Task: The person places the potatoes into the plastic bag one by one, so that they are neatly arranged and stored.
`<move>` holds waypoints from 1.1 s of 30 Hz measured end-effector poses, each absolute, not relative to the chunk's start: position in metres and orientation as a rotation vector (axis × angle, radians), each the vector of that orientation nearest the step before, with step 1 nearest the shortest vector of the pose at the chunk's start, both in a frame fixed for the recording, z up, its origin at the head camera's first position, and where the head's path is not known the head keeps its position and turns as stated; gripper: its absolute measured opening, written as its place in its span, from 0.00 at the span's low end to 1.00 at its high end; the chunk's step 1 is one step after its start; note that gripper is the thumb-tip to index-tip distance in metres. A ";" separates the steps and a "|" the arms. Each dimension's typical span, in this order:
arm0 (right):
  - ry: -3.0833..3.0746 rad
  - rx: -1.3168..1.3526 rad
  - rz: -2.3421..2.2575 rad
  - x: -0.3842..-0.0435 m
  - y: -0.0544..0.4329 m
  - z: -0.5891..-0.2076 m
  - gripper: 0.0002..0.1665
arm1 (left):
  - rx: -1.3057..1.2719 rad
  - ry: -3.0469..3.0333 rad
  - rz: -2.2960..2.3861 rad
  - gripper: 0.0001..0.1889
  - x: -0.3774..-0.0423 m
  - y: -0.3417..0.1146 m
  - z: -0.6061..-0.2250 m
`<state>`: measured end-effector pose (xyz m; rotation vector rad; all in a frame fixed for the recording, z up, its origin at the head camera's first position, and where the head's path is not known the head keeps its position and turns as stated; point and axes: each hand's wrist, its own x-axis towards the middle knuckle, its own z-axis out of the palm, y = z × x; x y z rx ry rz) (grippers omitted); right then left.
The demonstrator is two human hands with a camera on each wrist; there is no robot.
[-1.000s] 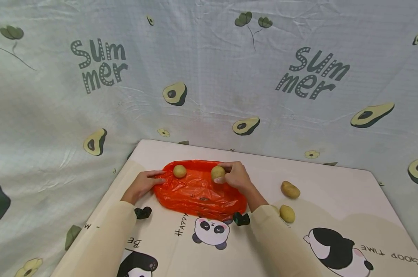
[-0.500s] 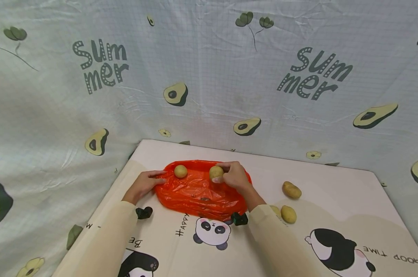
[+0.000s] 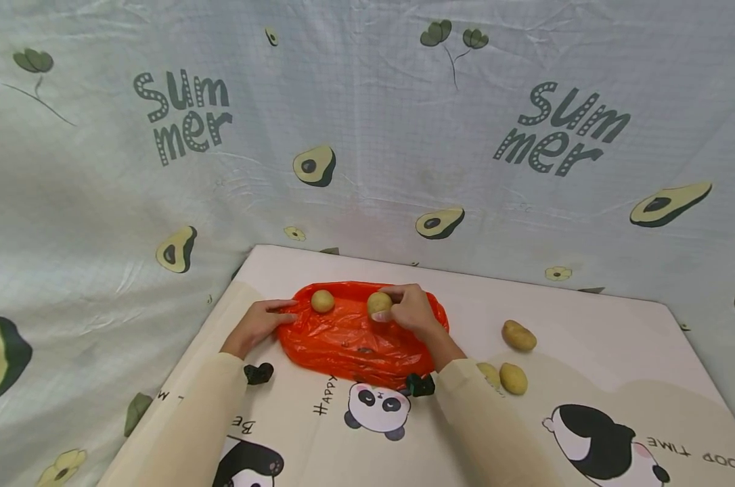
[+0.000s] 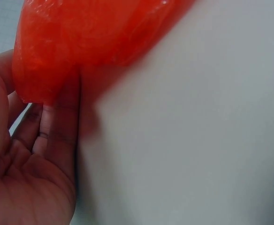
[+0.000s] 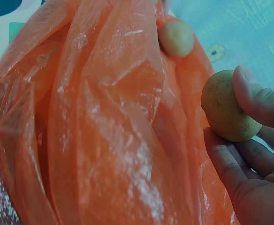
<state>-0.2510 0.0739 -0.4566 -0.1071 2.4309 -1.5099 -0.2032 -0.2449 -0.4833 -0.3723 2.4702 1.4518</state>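
Right hand [image 3: 413, 311] pinches a small potato [image 3: 380, 302] between thumb and fingers, held just above the orange plastic bag [image 3: 355, 341]. Left hand [image 3: 260, 323] lies at the bag's left edge, thumb and fingers closed on the film. A second potato [image 3: 322, 301] sits on the bag, to the left of the held one. Judgement: potatoes are being gathered at the bag; the next move likely calls for lifting the bag's mouth open. Three loose potatoes [image 3: 518, 336] lie well to the right of the grip. Surface: cream panda-print mat [image 3: 587, 352]. Behind: avocado-print "Summer" cloth backdrop [image 3: 367, 135].
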 end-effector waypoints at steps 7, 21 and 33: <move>2.406 -0.108 -1.542 -0.250 0.068 -0.459 0.30 | -0.376 2.481 1.438 0.25 -0.204 -0.246 -0.486; 2.386 -0.068 -1.579 -0.250 0.060 -0.461 0.29 | -0.364 2.495 1.430 0.26 -0.202 -0.246 -0.482; 2.350 -0.030 -1.591 -0.254 0.053 -0.462 0.31 | -0.363 2.501 1.431 0.25 -0.202 -0.246 -0.482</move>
